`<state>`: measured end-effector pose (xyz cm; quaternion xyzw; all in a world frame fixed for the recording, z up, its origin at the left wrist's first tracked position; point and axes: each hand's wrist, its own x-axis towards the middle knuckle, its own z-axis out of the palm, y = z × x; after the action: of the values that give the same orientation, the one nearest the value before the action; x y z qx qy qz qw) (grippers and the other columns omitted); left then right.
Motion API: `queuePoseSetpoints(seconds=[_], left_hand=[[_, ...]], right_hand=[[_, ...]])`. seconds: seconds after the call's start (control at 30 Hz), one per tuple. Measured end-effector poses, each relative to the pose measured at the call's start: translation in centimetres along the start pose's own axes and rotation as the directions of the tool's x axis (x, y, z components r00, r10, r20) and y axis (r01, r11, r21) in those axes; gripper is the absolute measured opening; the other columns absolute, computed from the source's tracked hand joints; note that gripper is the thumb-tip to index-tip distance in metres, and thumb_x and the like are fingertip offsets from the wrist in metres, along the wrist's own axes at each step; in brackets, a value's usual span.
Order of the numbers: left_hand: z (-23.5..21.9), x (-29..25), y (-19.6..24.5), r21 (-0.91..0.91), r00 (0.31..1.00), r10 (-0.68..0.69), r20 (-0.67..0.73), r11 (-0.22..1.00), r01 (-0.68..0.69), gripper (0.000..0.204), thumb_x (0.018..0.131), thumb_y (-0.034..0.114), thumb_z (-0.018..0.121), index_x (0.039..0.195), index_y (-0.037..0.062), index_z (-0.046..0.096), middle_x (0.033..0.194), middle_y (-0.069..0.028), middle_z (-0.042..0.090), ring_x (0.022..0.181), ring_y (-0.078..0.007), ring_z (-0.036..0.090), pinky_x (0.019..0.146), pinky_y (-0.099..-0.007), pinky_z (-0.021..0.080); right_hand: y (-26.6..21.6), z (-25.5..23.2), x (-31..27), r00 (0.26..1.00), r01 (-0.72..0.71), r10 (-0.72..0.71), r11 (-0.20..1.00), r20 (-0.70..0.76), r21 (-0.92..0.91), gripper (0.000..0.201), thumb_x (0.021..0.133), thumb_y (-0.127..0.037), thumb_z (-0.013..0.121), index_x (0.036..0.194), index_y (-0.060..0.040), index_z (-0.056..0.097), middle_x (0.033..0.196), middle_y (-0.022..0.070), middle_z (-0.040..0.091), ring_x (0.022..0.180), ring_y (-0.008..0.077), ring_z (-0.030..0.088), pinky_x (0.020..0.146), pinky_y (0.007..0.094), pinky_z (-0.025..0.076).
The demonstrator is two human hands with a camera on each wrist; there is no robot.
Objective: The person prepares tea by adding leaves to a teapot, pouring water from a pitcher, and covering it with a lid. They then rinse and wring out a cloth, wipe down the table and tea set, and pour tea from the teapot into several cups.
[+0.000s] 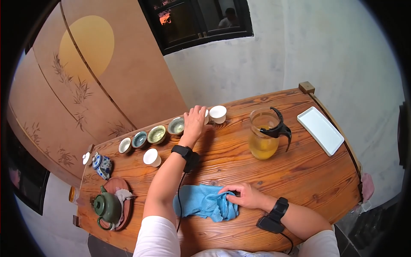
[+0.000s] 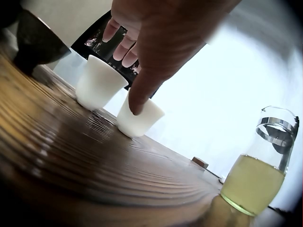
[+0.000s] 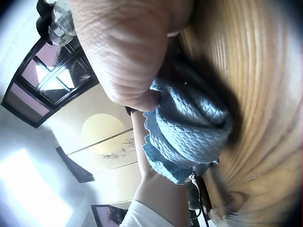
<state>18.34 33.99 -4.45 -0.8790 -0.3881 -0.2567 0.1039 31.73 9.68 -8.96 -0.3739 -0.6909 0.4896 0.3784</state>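
Observation:
My left hand [image 1: 195, 125] reaches over the back row of cups with its fingers extended. In the left wrist view its thumb overlaps the nearer white cup [image 2: 144, 120]; a second white cup [image 2: 98, 84] stands beside it, below the loosely spread fingers. From the head view, one white cup [image 1: 218, 114] shows whole and the other is partly hidden by the hand. Near the front edge, my right hand [image 1: 248, 197] pinches a bunched part of a light blue cloth [image 1: 199, 201]. Close up, the textured cloth [image 3: 189, 127] is folded under the thumb, on the wooden table.
Several small glazed bowls [image 1: 157, 135] line the back left, with a white cup [image 1: 152, 157] before them. A green teapot [image 1: 107, 207] and a blue-and-white pot [image 1: 102, 165] stand left. Right are a glass pitcher [image 1: 262, 143] of yellow liquid and a white tray [image 1: 320, 130].

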Motion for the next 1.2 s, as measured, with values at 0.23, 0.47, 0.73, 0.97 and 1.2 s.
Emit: queuePoseSetpoints(seconds=[0.23,0.47,0.73,0.97,1.2], left_hand=[[1.1,-0.3,-2.1,0.189,0.998,0.062,0.006,0.980,-0.062,0.015,0.064,0.015,0.067,0.077,0.0109,0.060,0.078,-0.0020,0.056,0.079,-0.0217,0.049,0.069,-0.0372,0.034],[0.4,-0.6,-3.0,0.290,0.986,0.164,0.023,0.943,-0.164,0.005,0.069,0.015,0.061,0.065,0.0118,0.061,0.067,-0.0007,0.058,0.073,-0.0196,0.048,0.069,-0.0350,0.033],[-0.3,-1.0,-1.9,0.338,0.993,0.106,0.050,0.934,-0.117,0.012,0.064,0.017,0.067,0.074,0.0114,0.062,0.076,-0.0031,0.056,0.080,-0.0209,0.049,0.073,-0.0364,0.033],[0.3,1.3,2.1,0.259,0.982,0.185,-0.029,0.950,-0.171,0.026,0.061,0.022,0.071,0.085,0.0137,0.062,0.086,-0.0023,0.052,0.088,-0.0203,0.048,0.078,-0.0396,0.032],[2.7,2.3,2.0,0.318,0.974,0.220,0.055,0.921,-0.226,0.006,0.063,0.017,0.065,0.067,0.0142,0.062,0.069,0.0008,0.055,0.079,-0.0191,0.050,0.074,-0.0409,0.032]], right_hand=[[0.1,0.0,0.1,1.000,0.019,-0.019,1.000,-0.009,-0.017,0.024,0.079,-0.008,0.053,0.102,-0.0048,0.059,0.089,0.0062,0.063,0.077,0.0092,0.055,0.070,0.0232,0.044],[0.0,0.0,0.1,0.998,0.051,-0.051,0.999,-0.031,-0.002,0.023,0.077,-0.011,0.052,0.098,-0.0045,0.060,0.083,0.0101,0.063,0.069,0.0157,0.058,0.065,0.0262,0.045],[0.4,0.2,0.1,0.995,0.085,-0.085,0.996,-0.052,-0.013,0.023,0.077,-0.010,0.053,0.098,-0.0046,0.059,0.082,0.0091,0.063,0.068,0.0138,0.057,0.064,0.0259,0.045],[0.1,0.0,0.1,1.000,0.010,-0.010,1.000,-0.001,0.014,0.024,0.079,-0.010,0.054,0.102,-0.0060,0.059,0.090,0.0086,0.063,0.079,0.0137,0.057,0.073,0.0249,0.045],[-0.4,-0.2,0.0,1.000,0.006,-0.006,1.000,0.001,-0.018,0.024,0.079,-0.009,0.054,0.102,-0.0061,0.060,0.087,0.0070,0.063,0.075,0.0114,0.056,0.069,0.0244,0.045]])
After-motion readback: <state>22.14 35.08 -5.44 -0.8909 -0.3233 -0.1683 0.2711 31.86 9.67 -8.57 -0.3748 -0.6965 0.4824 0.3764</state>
